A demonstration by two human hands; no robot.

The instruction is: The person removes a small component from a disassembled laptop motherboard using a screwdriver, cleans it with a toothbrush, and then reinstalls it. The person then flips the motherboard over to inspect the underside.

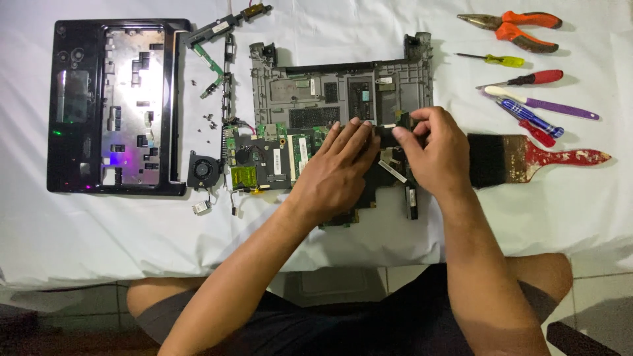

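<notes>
At centre of the tabletop [567, 204], the left hand [336, 168] lies flat, fingers apart, steadying the green circuit board [270, 155], while the right hand [432, 148], toward three o'clock, pinches a small black part [402, 122].

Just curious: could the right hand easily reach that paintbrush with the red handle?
Probably yes: the right hand is on the circuit board, and the paintbrush lies just beside it on the white cloth with nothing between.

Mainboard [264, 155] in front of base shell [316, 89], fan [203, 169] left, top cover [112, 105] far left, tools [527, 72] right
</notes>
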